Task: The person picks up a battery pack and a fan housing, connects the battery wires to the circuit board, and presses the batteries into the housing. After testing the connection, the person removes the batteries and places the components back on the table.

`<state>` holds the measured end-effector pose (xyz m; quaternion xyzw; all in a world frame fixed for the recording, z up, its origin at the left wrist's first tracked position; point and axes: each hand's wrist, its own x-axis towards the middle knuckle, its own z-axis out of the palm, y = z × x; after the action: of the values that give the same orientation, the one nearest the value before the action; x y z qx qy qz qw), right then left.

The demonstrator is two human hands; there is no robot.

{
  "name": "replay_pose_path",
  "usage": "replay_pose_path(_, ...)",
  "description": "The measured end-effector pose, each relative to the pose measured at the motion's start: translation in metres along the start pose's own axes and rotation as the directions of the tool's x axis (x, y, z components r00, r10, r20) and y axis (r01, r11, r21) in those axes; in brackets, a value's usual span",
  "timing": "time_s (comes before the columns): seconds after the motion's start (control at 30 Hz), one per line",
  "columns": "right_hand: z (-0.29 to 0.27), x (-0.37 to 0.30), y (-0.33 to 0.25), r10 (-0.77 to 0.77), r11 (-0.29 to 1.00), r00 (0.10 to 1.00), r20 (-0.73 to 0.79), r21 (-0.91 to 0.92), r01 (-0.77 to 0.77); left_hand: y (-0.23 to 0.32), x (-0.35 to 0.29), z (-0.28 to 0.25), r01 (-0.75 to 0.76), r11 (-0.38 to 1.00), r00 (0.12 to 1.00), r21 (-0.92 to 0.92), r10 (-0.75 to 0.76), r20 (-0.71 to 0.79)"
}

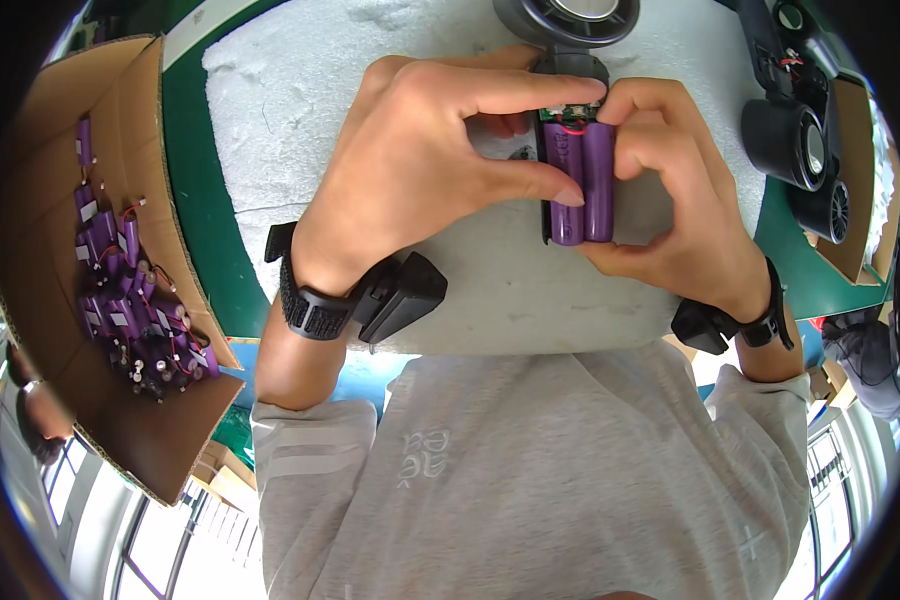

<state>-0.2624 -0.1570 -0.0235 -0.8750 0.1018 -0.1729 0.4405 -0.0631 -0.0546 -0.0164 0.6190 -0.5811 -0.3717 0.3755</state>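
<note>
A pack of two purple cylindrical battery cells [598, 190] lies lengthwise in the black handle of a device with a round black head [535, 22]. Above the cells sits a small green circuit board [573, 112] with red wire beside it. My left hand [410, 150] reaches across from the left, its index finger over the board end and its thumb pressed on the left cell. From the right, my right hand [695, 180] grips the pack, fingers near the top and thumb at the lower end. Most of the handle is hidden under the cells and fingers.
White foam padding [270, 120] covers the green table [195, 200]. At left, an open cardboard box [45, 250] holds several purple battery packs [120, 300] with wires. More black devices [785, 140] lie at right by another box [852, 120]. Black straps with small modules circle both wrists.
</note>
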Motion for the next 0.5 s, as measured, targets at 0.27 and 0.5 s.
replay_pose_path(0.27, -0.008, 0.006, 0.0, 0.006, 1.0, 0.995, 0.096, 0.006, -0.007, -0.001, -0.001, 0.001, -0.024, 1.0, 0.999, 0.011, 0.024, -0.023)
replay_pose_path(0.5, -0.007, 0.012, -0.003, 0.003, 1.0, 0.998, 0.06, -0.026, -0.001, 0.014, 0.005, -0.001, -0.041, 0.999, 0.997, -0.016, 0.04, -0.063)
